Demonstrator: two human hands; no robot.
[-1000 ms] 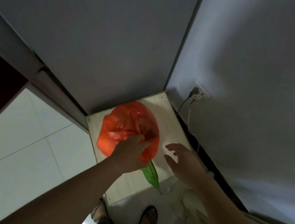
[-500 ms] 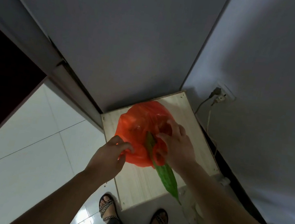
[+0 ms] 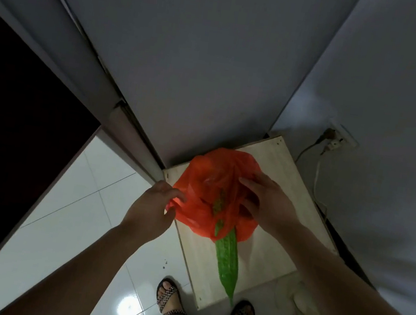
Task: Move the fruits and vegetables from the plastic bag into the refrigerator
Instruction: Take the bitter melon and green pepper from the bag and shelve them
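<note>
An orange plastic bag [image 3: 206, 183] sits on a small pale wooden worktop [image 3: 286, 179] against a grey wall. A bitter gourd [image 3: 227, 261] pokes out of the bag's mouth toward the person, its tip past the worktop's near edge. The left hand [image 3: 151, 208] pinches the bag's left edge. The right hand [image 3: 272, 203] has its fingers [image 3: 247, 183] curled around the plastic on the right side.

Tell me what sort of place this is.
Probably a home kitchen corner: white floor tiles, a wall socket with cords plugged in, and an orange plastic bag holding a green gourd on a low wooden stand.
</note>
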